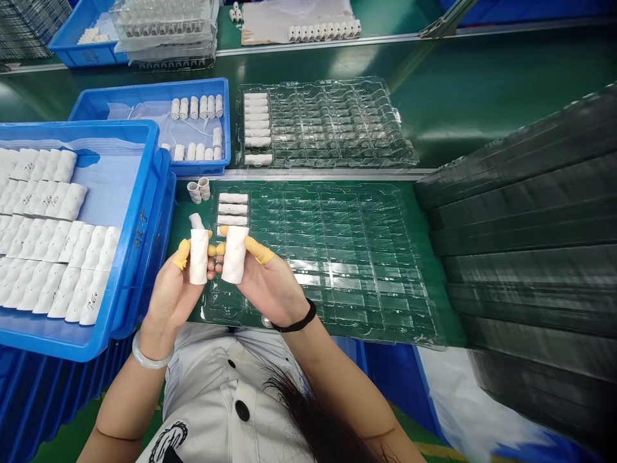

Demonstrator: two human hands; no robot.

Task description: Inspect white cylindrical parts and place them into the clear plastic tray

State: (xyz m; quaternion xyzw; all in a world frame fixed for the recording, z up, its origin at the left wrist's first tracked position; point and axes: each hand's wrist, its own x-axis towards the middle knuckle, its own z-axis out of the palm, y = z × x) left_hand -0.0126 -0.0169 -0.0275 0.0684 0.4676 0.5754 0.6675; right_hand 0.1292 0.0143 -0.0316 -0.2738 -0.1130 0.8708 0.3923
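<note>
Yellow finger cots cover some fingertips of both hands. My left hand (pixel 174 292) is closed round a white, wavy-sided hollow cylinder (pixel 198 257), held upright. A similar white cylinder (pixel 235 254) is gripped by my right hand (pixel 272 289), slightly tilted and close beside the first. Just behind the left one, another small white piece (pixel 196 221) shows, partly hidden. Beneath and beyond my hands lies a clear plastic tray (pixel 337 257), whose left column holds several white cylinders (pixel 232 209) lying flat. Two short white tubes (pixel 198 189) stand at the tray's upper left.
Stacked blue crates (pixel 152 167) on the left hold rows of white cylinders. Behind, a blue bin (pixel 154 87) and a second clear tray (pixel 332 122) hold more. A tall stack of dark trays (pixel 530 244) rises at right. A metal rail (pixel 332 173) crosses the green bench.
</note>
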